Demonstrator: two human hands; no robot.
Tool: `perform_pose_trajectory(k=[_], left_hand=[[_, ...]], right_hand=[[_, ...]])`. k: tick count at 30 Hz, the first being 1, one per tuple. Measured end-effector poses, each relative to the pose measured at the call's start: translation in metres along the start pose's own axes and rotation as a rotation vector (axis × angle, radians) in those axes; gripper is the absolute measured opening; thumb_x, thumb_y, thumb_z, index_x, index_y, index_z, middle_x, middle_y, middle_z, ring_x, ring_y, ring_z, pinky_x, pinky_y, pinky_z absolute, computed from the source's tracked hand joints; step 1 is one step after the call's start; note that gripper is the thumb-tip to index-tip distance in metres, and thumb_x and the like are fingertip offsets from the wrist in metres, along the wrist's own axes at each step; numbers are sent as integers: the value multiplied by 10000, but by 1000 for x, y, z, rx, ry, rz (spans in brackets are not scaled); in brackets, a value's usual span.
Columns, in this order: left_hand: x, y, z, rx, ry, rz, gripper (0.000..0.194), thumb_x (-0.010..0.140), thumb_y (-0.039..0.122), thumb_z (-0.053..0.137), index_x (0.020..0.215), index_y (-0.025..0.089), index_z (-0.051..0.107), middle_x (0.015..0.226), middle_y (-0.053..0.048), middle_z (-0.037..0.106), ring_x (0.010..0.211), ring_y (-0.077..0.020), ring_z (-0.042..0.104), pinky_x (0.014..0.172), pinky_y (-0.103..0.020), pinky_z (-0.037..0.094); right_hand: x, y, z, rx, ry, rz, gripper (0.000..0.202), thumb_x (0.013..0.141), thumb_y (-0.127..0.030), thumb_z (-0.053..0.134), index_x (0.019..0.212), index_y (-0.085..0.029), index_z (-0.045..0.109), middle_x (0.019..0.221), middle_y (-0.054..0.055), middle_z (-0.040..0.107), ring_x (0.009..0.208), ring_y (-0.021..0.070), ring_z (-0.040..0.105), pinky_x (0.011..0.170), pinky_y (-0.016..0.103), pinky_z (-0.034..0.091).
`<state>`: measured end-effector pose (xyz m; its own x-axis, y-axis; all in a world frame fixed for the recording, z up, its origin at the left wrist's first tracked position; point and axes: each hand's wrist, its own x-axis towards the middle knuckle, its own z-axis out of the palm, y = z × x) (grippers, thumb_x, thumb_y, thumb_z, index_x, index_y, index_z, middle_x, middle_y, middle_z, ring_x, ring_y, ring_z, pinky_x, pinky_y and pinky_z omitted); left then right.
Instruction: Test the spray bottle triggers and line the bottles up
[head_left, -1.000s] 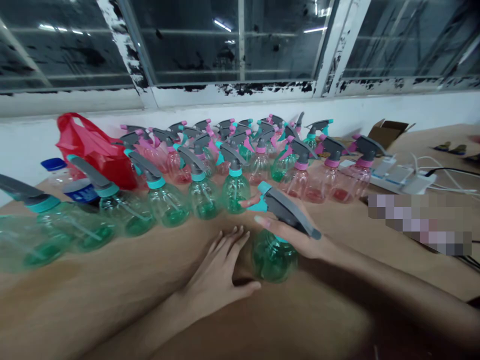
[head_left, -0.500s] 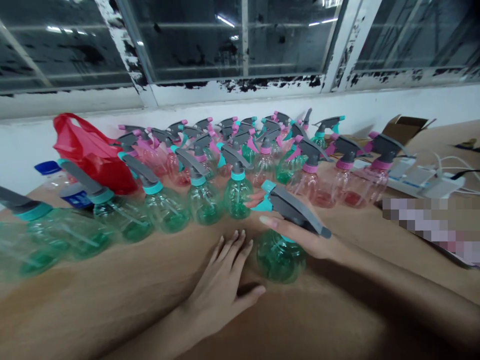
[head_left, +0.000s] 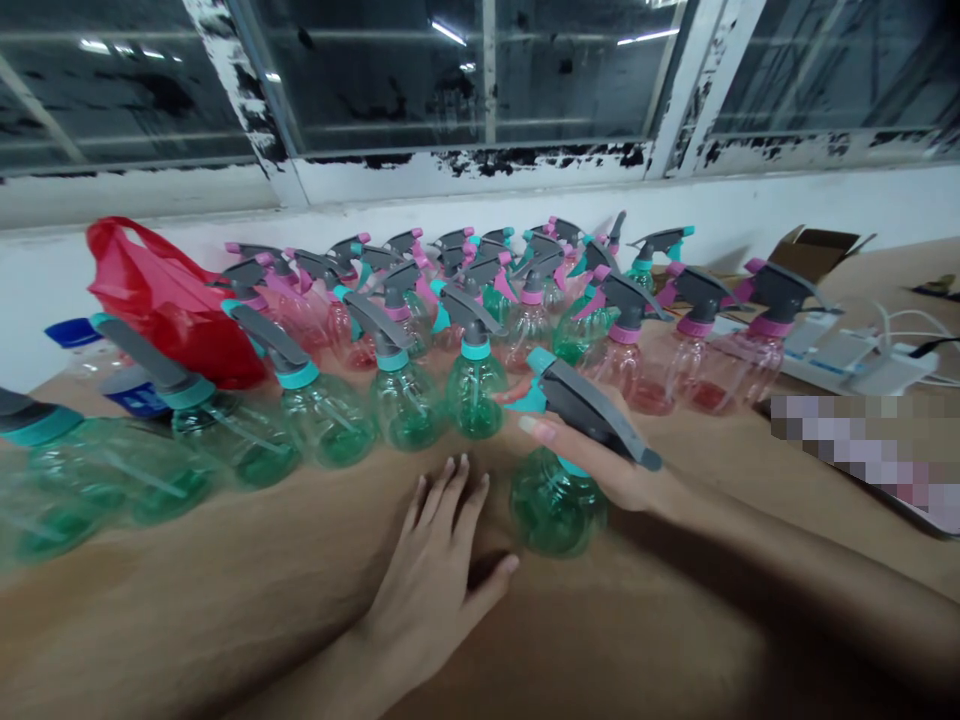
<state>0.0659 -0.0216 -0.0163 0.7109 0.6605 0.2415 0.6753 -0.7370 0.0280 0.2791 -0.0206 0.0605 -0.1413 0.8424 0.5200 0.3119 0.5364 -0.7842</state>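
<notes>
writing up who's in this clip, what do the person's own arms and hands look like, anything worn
The left hand and right hand are gloveless and slim; one pale nail on the right reaches past the fingertip. No sleeve, watch or bracelet shows on the left forearm or right forearm. No ring shows on the left; some right-hand fingers are hidden.

Left hand (head_left: 424,575) flat, palm down, fingers (head_left: 448,495) slightly spread and pointing away from the body, thumb (head_left: 491,592) stuck out toward the right. Right hand (head_left: 615,470) raised higher, curled in a grip, thumb on the near side, fingertips (head_left: 513,394) showing past it. Left forearm (head_left: 341,668) bare, angled in from the near side; right forearm (head_left: 795,570) bare, slanting in from the right. Hands apart.
</notes>
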Motion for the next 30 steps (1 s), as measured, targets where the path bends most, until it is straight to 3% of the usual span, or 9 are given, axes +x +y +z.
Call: perform_pose_trajectory(k=[8, 14, 23, 30], left_hand=[[0, -1, 0, 26, 4, -17, 604, 895, 508, 454, 1348, 108, 434, 1463, -197, 365, 1348, -346, 328, 1045, -559, 348], [0, -2, 0, 6, 9, 1, 597, 904, 517, 434, 1344, 113, 444, 1467, -180, 366, 1356, -343, 314, 1057, -560, 326], [1, -1, -2, 23, -23, 0, 605, 908, 518, 424, 1349, 104, 442, 1468, -198, 354, 1358, -347, 308, 1053, -562, 331], [0, 0, -3, -13, -29, -12, 606, 909, 520, 423, 1348, 103, 442, 1472, -200, 345, 1355, -359, 308, 1053, -572, 326]], right_hand=[[2, 4, 1, 18, -8, 41, 220, 851, -433, 576, 988, -262, 599, 621, -48, 445, 532, 125, 411, 616, 312, 393], [2, 3, -1, 4, -16, 39, 241, 845, -429, 581, 1013, -256, 600, 736, -18, 528, 596, 137, 466, 606, 314, 392], [2, -1, 0, 128, -60, 116, 249, 842, -401, 581, 1029, -237, 577, 579, -57, 476, 504, 124, 446, 543, 309, 391], [2, -2, -2, 108, -49, 103, 265, 827, -415, 596, 1018, -230, 590, 682, -17, 552, 594, 146, 536, 555, 311, 428]])
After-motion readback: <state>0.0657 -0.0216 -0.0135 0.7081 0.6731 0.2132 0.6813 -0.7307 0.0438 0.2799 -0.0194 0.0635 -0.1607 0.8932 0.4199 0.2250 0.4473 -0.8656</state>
